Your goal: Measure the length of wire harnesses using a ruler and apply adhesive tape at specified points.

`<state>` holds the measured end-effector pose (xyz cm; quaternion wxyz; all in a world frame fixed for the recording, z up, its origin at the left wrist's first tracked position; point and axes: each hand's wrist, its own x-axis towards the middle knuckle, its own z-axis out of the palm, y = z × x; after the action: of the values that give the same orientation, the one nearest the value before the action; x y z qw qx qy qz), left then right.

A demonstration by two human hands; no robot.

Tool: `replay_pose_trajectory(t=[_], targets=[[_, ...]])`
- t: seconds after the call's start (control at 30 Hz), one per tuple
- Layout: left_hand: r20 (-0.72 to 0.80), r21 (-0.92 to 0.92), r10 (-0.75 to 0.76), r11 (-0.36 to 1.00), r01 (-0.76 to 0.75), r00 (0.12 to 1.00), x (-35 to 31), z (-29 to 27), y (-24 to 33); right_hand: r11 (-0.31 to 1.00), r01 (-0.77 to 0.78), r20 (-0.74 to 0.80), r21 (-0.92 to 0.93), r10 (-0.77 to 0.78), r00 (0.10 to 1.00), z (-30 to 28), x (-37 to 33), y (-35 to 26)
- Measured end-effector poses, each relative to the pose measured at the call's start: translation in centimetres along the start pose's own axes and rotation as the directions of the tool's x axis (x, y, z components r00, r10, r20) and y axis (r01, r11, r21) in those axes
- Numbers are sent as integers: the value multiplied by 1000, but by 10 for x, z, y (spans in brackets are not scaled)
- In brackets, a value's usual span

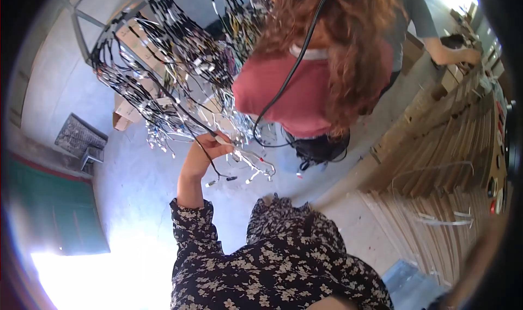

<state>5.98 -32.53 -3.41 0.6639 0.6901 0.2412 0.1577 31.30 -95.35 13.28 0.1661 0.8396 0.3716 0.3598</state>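
My left hand (pixel 208 147) is raised in front of me in a dark floral sleeve. It is shut on a small bundle of white and black wires (pixel 248 161) whose connector ends dangle to the right of the fingers. Just above the hand hangs a big mass of black and white wire harnesses (pixel 163 70) on a rack, and the held wires run up into it. My right hand is out of sight.
A person in a red top (pixel 305 86) with long curly hair stands close ahead, a black cable (pixel 289 75) down their back. A slatted wooden workbench (pixel 447 146) runs along the right, with another person's hand (pixel 466 55) at its far end. Cardboard boxes (pixel 131 37) sit behind the harnesses and a grey crate (pixel 81 138) stands on the floor at left.
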Motion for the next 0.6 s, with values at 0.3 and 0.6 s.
replay_pose_trajectory(t=[0.3,0.6], targets=[[302,-401,343,892,-208,889,-20,-23,-4,-52,-373,344,926,-289,894,-13,125,-408],[71,116,127,984,-135,989,-59,-65,-15,-76,-388,286,919,-549,785,-24,158,-486]])
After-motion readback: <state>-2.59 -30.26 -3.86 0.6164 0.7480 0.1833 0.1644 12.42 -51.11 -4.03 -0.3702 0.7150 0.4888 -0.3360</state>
